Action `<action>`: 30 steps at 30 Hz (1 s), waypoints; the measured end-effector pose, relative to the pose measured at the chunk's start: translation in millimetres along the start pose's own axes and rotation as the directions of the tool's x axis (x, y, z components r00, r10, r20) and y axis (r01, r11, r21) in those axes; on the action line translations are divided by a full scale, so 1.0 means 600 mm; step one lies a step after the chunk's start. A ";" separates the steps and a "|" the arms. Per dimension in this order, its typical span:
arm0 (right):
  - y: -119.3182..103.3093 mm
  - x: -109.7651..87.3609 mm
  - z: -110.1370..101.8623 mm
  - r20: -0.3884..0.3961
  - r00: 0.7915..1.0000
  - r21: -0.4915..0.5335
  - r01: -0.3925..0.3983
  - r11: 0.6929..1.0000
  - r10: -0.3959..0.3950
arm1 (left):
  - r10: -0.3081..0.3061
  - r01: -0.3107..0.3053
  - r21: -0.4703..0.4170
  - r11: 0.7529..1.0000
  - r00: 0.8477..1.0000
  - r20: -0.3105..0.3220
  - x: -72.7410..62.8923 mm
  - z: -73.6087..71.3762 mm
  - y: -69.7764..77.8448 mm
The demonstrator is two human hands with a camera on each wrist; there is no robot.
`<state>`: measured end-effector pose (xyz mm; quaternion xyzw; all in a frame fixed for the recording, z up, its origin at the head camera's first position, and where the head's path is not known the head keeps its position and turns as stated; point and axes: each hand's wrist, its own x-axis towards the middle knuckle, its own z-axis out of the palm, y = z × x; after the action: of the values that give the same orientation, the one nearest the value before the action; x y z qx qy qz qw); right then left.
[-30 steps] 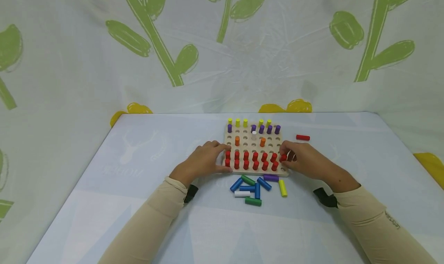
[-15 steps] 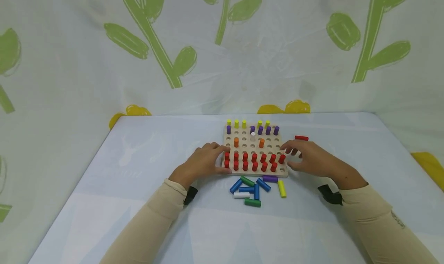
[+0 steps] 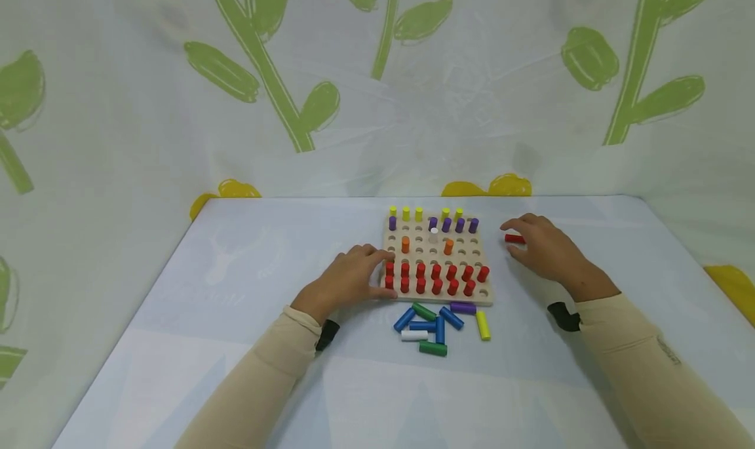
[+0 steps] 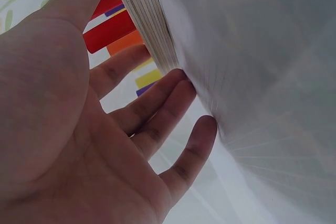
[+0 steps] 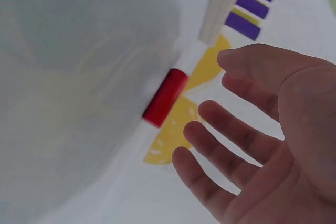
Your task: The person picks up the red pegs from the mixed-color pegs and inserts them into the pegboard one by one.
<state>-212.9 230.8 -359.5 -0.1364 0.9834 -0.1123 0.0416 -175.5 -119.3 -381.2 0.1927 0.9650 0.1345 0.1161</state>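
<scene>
A wooden pegboard [image 3: 436,299] lies on the table, two rows of red pegs [image 3: 421,279] standing along its near side. At its left edge is my left hand [image 3: 345,278], thumb at the near corner and index finger touching the side, the other fingertips against the table. Right of the board, my right hand [image 3: 545,249] hovers with parted, relaxed fingers over a loose red peg [image 3: 514,238]. The right wrist view shows that red peg [image 5: 165,98] lying apart from the fingertips. Nothing is in the right hand.
Loose blue, green, white, purple and yellow pegs [image 3: 483,326] lie in front of the board. Yellow, purple and orange pegs [image 3: 449,247] and a white one [image 3: 434,234] stand farther back in it. A patterned cloth wall [image 3: 413,121] rises behind the table.
My right hand has let go of a red peg, which now stands in the second row's right end. It has moved right and away to the loose red peg. The left hand stays put.
</scene>
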 end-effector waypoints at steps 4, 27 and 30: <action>0.007 0.015 -0.001 0.036 0.999 -0.026 0.009 1.000 -0.008 | -0.002 0.002 -0.005 1.000 1.000 0.004 -0.002 -0.002 0.001; 0.046 0.030 0.014 0.137 0.990 0.000 -0.021 1.000 0.021 | 0.003 -0.003 0.010 1.000 1.000 0.022 0.003 0.001 0.006; 0.037 0.029 0.015 0.131 0.991 0.022 -0.019 1.000 0.016 | -0.007 0.007 0.009 1.000 1.000 0.020 -0.002 -0.004 0.002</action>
<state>-234.1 244.8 -374.0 -0.1344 0.9783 -0.1143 0.1088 -174.8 -119.3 -378.1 0.1912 0.9651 0.1280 0.1255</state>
